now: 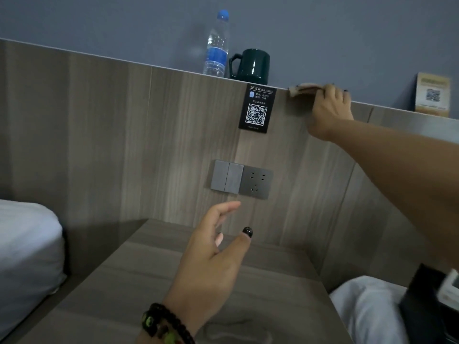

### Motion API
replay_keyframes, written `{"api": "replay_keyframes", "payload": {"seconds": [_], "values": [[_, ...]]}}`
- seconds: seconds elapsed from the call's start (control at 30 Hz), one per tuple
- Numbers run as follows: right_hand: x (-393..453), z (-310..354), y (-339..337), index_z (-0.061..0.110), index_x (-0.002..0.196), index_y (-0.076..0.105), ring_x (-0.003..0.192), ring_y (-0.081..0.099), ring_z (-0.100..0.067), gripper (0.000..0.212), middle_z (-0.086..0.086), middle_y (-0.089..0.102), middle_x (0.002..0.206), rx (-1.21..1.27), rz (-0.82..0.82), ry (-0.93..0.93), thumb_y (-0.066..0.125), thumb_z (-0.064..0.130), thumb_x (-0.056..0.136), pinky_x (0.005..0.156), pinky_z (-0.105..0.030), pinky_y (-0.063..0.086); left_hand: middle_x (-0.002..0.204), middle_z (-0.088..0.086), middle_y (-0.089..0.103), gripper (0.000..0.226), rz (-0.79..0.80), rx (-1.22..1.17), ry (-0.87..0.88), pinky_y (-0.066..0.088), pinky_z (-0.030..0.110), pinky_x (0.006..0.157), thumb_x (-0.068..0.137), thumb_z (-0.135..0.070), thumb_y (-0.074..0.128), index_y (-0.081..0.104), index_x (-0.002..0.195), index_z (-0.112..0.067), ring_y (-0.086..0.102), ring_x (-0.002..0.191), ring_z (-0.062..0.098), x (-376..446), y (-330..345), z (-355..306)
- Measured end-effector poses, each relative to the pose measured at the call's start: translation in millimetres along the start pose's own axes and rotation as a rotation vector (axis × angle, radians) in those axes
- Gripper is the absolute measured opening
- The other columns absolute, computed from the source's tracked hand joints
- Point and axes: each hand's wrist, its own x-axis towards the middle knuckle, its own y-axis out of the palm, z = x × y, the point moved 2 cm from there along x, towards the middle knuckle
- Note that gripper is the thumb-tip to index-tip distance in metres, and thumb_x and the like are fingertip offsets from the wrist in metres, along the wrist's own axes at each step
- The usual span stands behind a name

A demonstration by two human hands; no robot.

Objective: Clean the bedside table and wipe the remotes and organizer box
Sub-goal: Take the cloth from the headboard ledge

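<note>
2 hands (330, 109) work apart: right grips a cloth (301, 89) on the ledge (173, 68); left hand (213, 254), fingers relaxed, hovers over the tabletop (124, 281). Long, overlapping strokes would likely serve best.

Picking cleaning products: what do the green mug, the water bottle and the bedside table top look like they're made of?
Green mug: probably glazed ceramic, dark and glossy with bright highlights. Water bottle: clear thin plastic, see-through with a blue cap and label. Bedside table: wood-grain surface, matte, likely laminate over board rather than solid wood; the streaked pattern matches the wall panel.
</note>
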Motion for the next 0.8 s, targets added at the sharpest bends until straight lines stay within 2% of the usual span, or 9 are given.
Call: {"api": "replay_keyframes", "payload": {"seconds": [0.1,0.2,0.27,0.37,0.47,0.57,0.67,0.73,0.8], "values": [[-6,-7,-32,-0.007,0.13,0.046,0.126,0.039,-0.045,0.048,-0.027,0.041,0.137,0.114,-0.198,-0.056,0.059,0.009,0.086,0.112,-0.05,0.025,0.136,-0.025,0.051,0.036,0.002,0.002,0.007,0.029,0.038,0.117,0.089,-0.017,0.062,0.056,0.109,-0.047,0.037,0.135,0.0,-3,-2,-4],[-25,-7,-69,-0.003,0.121,0.056,0.11,0.052,-0.046,0.035,-0.025,0.05,0.129,0.302,-0.317,-0.085,0.056,0.011,0.089,0.093,-0.049,0.042,0.134,-0.022,0.053,0.038,-0.012,0.003,0.024,0.03,0.035,0.116,0.088,-0.012,0.062,0.057,0.109,-0.044,0.041,0.13,-0.006,-7,-3,-9],[-47,-5,-93,0.001,0.114,0.064,0.105,0.058,-0.04,0.03,-0.021,0.06,0.119,0.472,-0.349,-0.058,0.059,0.01,0.085,0.086,-0.042,0.047,0.133,-0.022,0.054,0.039,-0.007,0.007,0.037,0.032,0.033,0.116,0.088,-0.011,0.062,0.057,0.111,-0.042,0.043,0.127,-0.008,-11,-2,-13],[-93,2,-119,0.014,0.094,0.076,0.082,0.065,-0.018,0.019,-0.005,0.071,0.087,0.706,-0.198,0.082,0.064,0.01,0.08,0.075,-0.023,0.046,0.13,-0.022,0.055,0.039,0.002,0.036,0.065,0.035,0.029,0.113,0.088,-0.013,0.062,0.055,0.117,-0.038,0.045,0.123,-0.012,-18,2,-21],[-160,18,-128,0.023,0.066,0.072,0.063,0.059,-0.006,0.016,0.005,0.067,0.066,0.991,0.067,0.197,0.071,0.013,0.079,0.063,-0.023,0.05,0.132,-0.023,0.051,0.048,0.037,0.061,0.047,0.036,0.026,0.109,0.085,-0.03,0.065,0.049,0.128,-0.038,0.045,0.125,-0.007,-28,6,-26],[-231,35,-129,0.02,0.065,0.074,0.056,0.057,-0.003,0.016,0.004,0.068,0.06,1.161,0.224,0.245,0.073,0.014,0.08,0.055,-0.021,0.049,0.13,-0.02,0.055,0.06,0.06,-0.039,0.016,0.042,0.026,0.101,0.073,-0.049,0.071,0.049,0.129,-0.04,0.052,0.119,-0.005,-46,11,-27],[-293,45,-123,0.021,0.06,0.073,0.06,0.064,-0.001,0.019,0.01,0.071,0.06,1.286,0.286,0.337,0.073,0.011,0.076,0.061,-0.02,0.052,0.117,-0.014,0.065,0.047,0.095,-0.095,-0.014,0.049,0.025,0.092,0.074,-0.037,0.068,0.057,0.12,-0.036,0.061,0.107,-0.005,-67,22,-26],[-327,47,-119,0.021,0.065,0.075,0.068,0.07,-0.01,0.015,0.005,0.074,0.066,1.379,0.33,0.418,0.073,0.009,0.075,0.068,-0.028,0.057,0.109,-0.015,0.07,0.041,0.176,-0.012,-0.028,0.053,0.024,0.085,0.073,-0.043,0.068,0.061,0.113,-0.037,0.064,0.102,-0.002,-81,31,-24],[-353,47,-116,0.02,0.067,0.075,0.068,0.071,-0.011,0.016,0.002,0.075,0.068,1.46,0.358,0.486,0.073,0.008,0.077,0.066,-0.029,0.057,0.103,-0.017,0.071,0.036,0.225,0.041,-0.036,0.054,0.021,0.079,0.073,-0.048,0.07,0.065,0.106,-0.036,0.066,0.098,0.0,-94,38,-19]]}}
